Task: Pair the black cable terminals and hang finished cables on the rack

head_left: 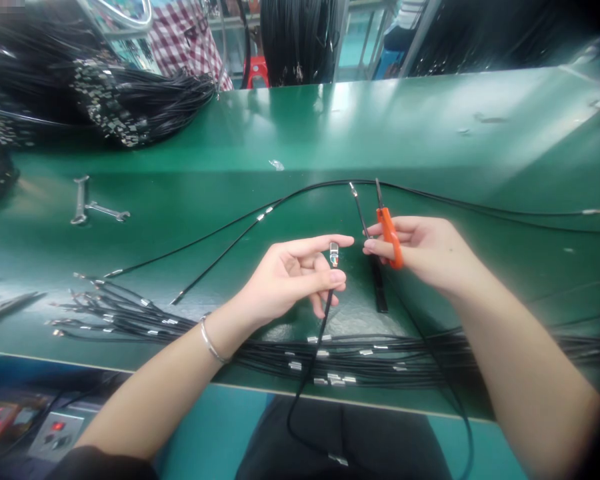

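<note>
My left hand (307,270) pinches a black cable (316,347) just below its metal connector (334,252), between thumb and fingers. Small coloured wires show at the connector's base, and the index finger stretches out above it. To its right, my right hand (415,250) is closed on a black cable end (360,210) whose silvery tip points up and away. Orange-handled scissors (391,237) hang in the same hand, their dark blade pointing away from me. From both hands the cable droops toward my lap. Below the right hand is a flat black strip (380,293).
A bundle of black cables (265,357) with silvery tags runs along the near edge of the green table (260,123). Two loose cables arc behind my hands. Two wrenches (81,200) lie left. Large cable heaps (145,100) fill the back left. A person in a checked shirt (183,40) is beyond.
</note>
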Available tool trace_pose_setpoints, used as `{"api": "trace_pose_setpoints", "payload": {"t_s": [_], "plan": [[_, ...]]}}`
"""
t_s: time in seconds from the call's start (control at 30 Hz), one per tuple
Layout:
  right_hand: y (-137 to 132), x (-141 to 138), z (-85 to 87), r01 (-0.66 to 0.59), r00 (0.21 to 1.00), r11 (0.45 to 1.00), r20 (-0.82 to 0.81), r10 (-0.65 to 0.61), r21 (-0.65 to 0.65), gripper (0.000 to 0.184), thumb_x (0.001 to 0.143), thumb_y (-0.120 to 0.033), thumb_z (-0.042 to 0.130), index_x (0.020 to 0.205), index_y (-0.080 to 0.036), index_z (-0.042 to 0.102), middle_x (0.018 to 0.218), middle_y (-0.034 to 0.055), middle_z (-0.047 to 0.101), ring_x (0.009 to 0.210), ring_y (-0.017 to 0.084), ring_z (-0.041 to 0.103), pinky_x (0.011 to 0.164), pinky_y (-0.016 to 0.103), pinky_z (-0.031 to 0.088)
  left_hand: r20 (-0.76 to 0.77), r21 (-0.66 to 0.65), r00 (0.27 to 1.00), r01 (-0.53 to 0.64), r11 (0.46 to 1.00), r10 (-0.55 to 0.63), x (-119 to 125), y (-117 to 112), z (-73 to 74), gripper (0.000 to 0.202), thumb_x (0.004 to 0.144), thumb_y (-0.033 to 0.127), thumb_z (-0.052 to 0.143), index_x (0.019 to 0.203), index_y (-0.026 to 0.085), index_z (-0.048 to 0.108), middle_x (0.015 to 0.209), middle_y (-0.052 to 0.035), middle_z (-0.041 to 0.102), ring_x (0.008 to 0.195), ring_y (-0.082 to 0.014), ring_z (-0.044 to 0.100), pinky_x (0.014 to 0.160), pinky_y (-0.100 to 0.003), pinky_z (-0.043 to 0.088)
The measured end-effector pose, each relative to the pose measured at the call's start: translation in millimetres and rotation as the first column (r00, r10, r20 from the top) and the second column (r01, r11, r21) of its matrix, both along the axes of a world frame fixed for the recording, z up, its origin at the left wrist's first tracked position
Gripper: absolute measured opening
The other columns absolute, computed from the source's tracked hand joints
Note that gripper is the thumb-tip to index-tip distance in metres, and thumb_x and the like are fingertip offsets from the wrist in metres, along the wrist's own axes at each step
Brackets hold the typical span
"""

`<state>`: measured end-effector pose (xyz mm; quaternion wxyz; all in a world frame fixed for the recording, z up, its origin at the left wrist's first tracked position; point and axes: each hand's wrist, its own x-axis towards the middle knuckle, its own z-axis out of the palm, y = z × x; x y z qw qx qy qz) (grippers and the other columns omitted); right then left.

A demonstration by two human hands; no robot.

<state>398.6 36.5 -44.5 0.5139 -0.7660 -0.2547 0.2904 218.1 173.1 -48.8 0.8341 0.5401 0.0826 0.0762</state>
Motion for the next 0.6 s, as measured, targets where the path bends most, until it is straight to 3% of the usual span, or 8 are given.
{"api": "trace_pose_setpoints", "payload": {"t_s": [0.27, 0.33, 0.4, 0.43, 0.47, 0.53, 0.6], "plan": [[-1, 5, -5.5, 0.018, 1.000, 0.998, -0.002, -0.018, 0.058, 0.039, 0.057, -0.027, 0.090, 0.092, -0.017, 0.074, 0.071, 0.0030, 0.072, 0.057, 0.014, 0.064, 0.056, 0.027, 0.055, -0.010, 0.066, 0.999, -0.048, 0.997, 0.049, 0, 1, -0.6, 0.054, 0.080, 0.022, 0.076, 0.131, 0.019, 0.059, 0.072, -0.0002, 0.065, 0.058, -0.0142, 0.066, 0.042, -0.019, 0.054], [1, 8, -3.8, 0.094, 0.995, 0.989, 0.009, -0.096, 0.110, 0.037, 0.057, -0.026, 0.089, 0.089, -0.016, 0.074, 0.072, 0.0039, 0.072, 0.058, 0.014, 0.064, 0.057, 0.028, 0.055, -0.006, 0.132, 0.992, -0.125, 0.983, 0.127, 1, 7, 3.0, 0.063, 0.080, 0.024, 0.076, 0.138, 0.018, 0.053, 0.072, -0.0007, 0.066, 0.058, -0.0144, 0.065, 0.041, -0.019, 0.051], [0, 13, 0.0, 0.214, 0.975, 0.959, 0.021, -0.222, 0.184, 0.030, 0.062, -0.025, 0.087, 0.085, -0.014, 0.074, 0.072, 0.0046, 0.071, 0.059, 0.014, 0.063, 0.057, 0.027, 0.054, 0.057, 0.251, 0.955, -0.295, 0.922, 0.290, 1, 17, 10.5, 0.066, 0.081, 0.024, 0.074, 0.141, 0.016, 0.048, 0.071, -0.0010, 0.067, 0.055, -0.0136, 0.064, 0.041, -0.020, 0.050], [-4, 18, 2.3, 0.277, 0.957, 0.936, 0.021, -0.288, 0.216, 0.026, 0.065, -0.026, 0.085, 0.084, -0.013, 0.073, 0.070, 0.0047, 0.070, 0.058, 0.013, 0.061, 0.056, 0.026, 0.052, 0.120, 0.323, 0.912, -0.410, 0.853, 0.393, -1, 24, 15.8, 0.065, 0.081, 0.023, 0.073, 0.141, 0.016, 0.048, 0.070, -0.0007, 0.067, 0.053, -0.0128, 0.063, 0.043, -0.020, 0.050], [-10, 24, 4.8, 0.335, 0.936, 0.910, 0.025, -0.352, 0.242, 0.024, 0.068, -0.026, 0.083, 0.084, -0.012, 0.073, 0.070, 0.0048, 0.069, 0.056, 0.011, 0.059, 0.056, 0.026, 0.050, 0.203, 0.390, 0.844, -0.534, 0.750, 0.496, -4, 32, 21.9, 0.064, 0.082, 0.021, 0.072, 0.140, 0.016, 0.048, 0.069, 0.0001, 0.067, 0.052, -0.0121, 0.062, 0.044, -0.020, 0.049], [-33, 42, 9.8, 0.437, 0.877, 0.856, 0.082, -0.474, 0.275, 0.024, 0.071, -0.024, 0.081, 0.087, -0.008, 0.073, 0.072, 0.0067, 0.068, 0.056, 0.010, 0.057, 0.057, 0.026, 0.048, 0.389, 0.490, 0.663, -0.737, 0.466, 0.640, -19, 53, 35.3, 0.060, 0.083, 0.019, 0.071, 0.138, 0.016, 0.049, 0.068, 0.0019, 0.066, 0.055, -0.0116, 0.062, 0.047, -0.020, 0.050], [-69, 62, 15.5, 0.487, 0.796, 0.824, 0.242, -0.555, 0.289, 0.027, 0.076, -0.024, 0.079, 0.093, -0.005, 0.072, 0.082, 0.0119, 0.069, 0.062, 0.011, 0.058, 0.062, 0.028, 0.048, 0.526, 0.548, 0.479, -0.823, 0.151, 0.702, -48, 79, 47.1, 0.054, 0.084, 0.018, 0.068, 0.135, 0.015, 0.050, 0.068, 0.0032, 0.063, 0.060, -0.0118, 0.062, 0.051, -0.021, 0.050]]}}
